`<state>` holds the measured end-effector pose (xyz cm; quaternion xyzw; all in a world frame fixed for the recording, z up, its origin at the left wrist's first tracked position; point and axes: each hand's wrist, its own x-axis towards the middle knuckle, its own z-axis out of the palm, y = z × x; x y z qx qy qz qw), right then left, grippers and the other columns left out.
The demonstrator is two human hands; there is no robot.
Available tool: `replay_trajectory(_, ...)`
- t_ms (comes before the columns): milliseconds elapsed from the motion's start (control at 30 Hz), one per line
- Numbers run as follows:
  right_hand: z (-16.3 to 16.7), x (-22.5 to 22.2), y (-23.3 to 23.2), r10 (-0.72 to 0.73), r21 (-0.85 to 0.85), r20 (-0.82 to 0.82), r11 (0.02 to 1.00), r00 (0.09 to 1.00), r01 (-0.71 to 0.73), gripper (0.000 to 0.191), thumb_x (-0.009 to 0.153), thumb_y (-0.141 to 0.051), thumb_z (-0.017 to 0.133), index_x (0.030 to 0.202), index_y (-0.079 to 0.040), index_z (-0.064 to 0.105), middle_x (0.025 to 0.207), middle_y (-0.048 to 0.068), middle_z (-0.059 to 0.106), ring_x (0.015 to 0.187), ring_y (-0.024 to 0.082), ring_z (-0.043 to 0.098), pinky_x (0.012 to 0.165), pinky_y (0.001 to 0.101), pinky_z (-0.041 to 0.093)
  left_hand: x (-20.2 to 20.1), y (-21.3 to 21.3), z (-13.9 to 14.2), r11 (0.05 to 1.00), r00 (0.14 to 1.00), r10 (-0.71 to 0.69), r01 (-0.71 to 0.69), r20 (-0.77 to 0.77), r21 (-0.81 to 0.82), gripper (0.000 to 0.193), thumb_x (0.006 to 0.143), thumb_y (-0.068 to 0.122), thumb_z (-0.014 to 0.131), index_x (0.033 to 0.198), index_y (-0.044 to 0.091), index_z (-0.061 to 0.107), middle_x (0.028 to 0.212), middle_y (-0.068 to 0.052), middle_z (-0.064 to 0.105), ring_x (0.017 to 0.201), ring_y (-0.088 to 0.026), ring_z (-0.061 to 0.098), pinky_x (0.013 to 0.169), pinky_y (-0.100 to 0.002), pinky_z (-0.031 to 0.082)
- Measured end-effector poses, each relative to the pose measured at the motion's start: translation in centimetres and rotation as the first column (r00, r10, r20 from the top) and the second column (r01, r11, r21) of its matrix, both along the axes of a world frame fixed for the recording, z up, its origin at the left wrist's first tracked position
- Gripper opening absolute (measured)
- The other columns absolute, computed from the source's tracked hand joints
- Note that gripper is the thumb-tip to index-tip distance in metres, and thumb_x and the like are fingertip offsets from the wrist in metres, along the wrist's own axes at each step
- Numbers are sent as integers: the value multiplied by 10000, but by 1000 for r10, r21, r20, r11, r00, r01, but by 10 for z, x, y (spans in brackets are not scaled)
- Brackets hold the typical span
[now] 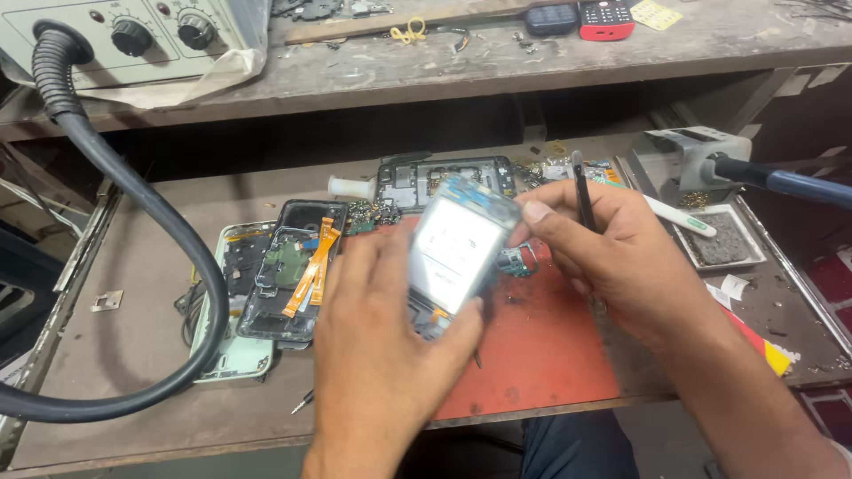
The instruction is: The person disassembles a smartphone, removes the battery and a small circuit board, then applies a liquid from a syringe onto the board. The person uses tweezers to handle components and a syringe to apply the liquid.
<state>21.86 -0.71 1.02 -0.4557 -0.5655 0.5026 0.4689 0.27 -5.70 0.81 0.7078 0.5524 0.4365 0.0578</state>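
The left hand [382,337] pinches the tilted phone [457,253] by its lower edge above the red mat [541,346], while the right hand [612,257], fingers closed round a black tool [583,195], steadies its top, so a slip could drop it onto the tabletop [133,355].

workbench [133,337]: worn, grey, dusty | shelf [497,62] above: scuffed | under-shelf gap: dark

Work mat [541,346] is a faded orange-red, bench [133,355] grimy grey-brown. The opened phone [457,248] shows a silvery-white panel with a bluish top edge. Bright orange flex cables [311,266] cross a black frame [288,302], next to a pale mint green back cover [232,355]. Hose [169,231] is black, tool [584,191] probably black too.
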Motion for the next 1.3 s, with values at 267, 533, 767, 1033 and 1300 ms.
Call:
replay_trajectory(267,5,-5,-2,-41,-2,49,999,998,41,280,965,-244,637,1126,-29,717,910,30,765,491,14,425,394,186,315,-32,5,0,975,975,200,-188,-101,115,715,693,355,865,1247,-22,616,1103,-214,665,1026,-417,634,879,-505,502)
replay_trajectory(533,3,-2,-3,-46,12,44,999,998,46,284,960,-247,651,1134,-34,718,914,30,758,507,21,416,419,192,319,-61,26,7,873,835,447,-486,-321,-49,637,726,343,873,1127,-38,557,1025,-261,640,915,-463,645,772,-542,520)
replay_trajectory(767,3,-2,-5,-66,1,52,998,996,66,283,954,-250,651,1131,-39,719,895,38,753,500,31,432,408,200,322,-58,28,0,847,827,443,-513,-347,-141,634,740,352,866,1078,-43,503,1012,-271,639,832,-467,671,721,-518,548)
replay_trajectory(1033,2,2,-4,-72,13,17,997,997,72,264,962,-235,645,1132,-42,709,887,58,760,489,33,440,399,196,324,-57,24,-3,814,788,446,-554,-426,-174,610,719,411,858,1049,3,547,1000,-219,661,961,-428,647,752,-543,530)
replay_trajectory(1300,3,4,-3,-44,70,20,997,999,43,248,979,-218,633,1132,-39,712,885,46,755,495,26,429,401,193,324,-64,23,-8,809,757,460,-573,-464,-132,616,750,392,837,1123,-26,581,1080,-229,664,1029,-419,621,801,-526,533)
